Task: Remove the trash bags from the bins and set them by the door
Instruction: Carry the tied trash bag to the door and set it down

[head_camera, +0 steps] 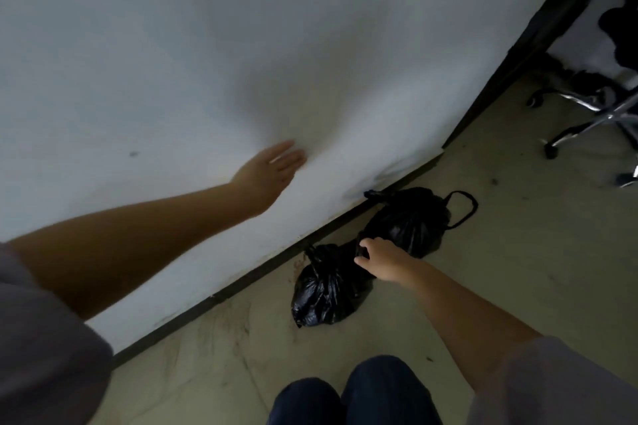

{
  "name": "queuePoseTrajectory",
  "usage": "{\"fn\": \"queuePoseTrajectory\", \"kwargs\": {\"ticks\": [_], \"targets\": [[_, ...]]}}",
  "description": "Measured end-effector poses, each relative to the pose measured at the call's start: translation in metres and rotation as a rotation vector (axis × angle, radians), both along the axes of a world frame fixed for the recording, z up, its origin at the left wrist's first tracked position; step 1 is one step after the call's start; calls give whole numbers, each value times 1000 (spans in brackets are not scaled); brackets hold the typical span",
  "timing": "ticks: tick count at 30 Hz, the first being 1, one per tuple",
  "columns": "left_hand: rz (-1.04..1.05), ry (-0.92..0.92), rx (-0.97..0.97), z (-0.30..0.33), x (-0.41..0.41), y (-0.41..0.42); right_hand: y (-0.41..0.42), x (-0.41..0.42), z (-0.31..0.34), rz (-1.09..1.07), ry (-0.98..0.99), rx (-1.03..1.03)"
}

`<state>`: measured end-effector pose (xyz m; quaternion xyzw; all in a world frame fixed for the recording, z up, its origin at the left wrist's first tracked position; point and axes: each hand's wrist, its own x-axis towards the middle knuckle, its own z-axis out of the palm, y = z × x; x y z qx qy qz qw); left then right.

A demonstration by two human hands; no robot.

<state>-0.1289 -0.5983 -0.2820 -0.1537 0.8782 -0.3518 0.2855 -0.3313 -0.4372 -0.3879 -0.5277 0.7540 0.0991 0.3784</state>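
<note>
floor (518,252) holds two trash bags (328,286) under right hand (379,260).

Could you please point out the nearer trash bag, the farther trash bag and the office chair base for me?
nearer trash bag (324,290): head view, on its crinkled body.
farther trash bag (411,217): head view, on its bulging middle.
office chair base (593,114): head view, on a chrome leg.

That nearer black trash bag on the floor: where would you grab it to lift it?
Take the nearer trash bag by its knotted neck, coming from above. The knot stands up at the top, on the wall side, while the body below is bulging and slack, so a grip there would likely slip.
</note>
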Motion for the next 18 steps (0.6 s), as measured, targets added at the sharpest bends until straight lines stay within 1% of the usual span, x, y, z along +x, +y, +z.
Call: {"fn": "queuePoseTrajectory", "kwargs": {"ticks": [3, 5, 7, 10, 14, 18], "targets": [[146, -38, 236, 37, -11, 13, 2, -13, 79, 32, -5, 129], [246, -40, 425, 69, -18, 18, 2, -20, 129, 49, -16, 148], [353, 34, 602, 104, -23, 26, 1, -23, 178, 56, -10, 120], [478, 209, 797, 161, -23, 47, 1, -24, 249, 68, -3, 63], [638, 423, 934, 232, -3, 73, 5, -8, 331, 94, 31, 9], [717, 525, 939, 279, 30, 93, 15, 18, 377, 84, 40, -86]]}}
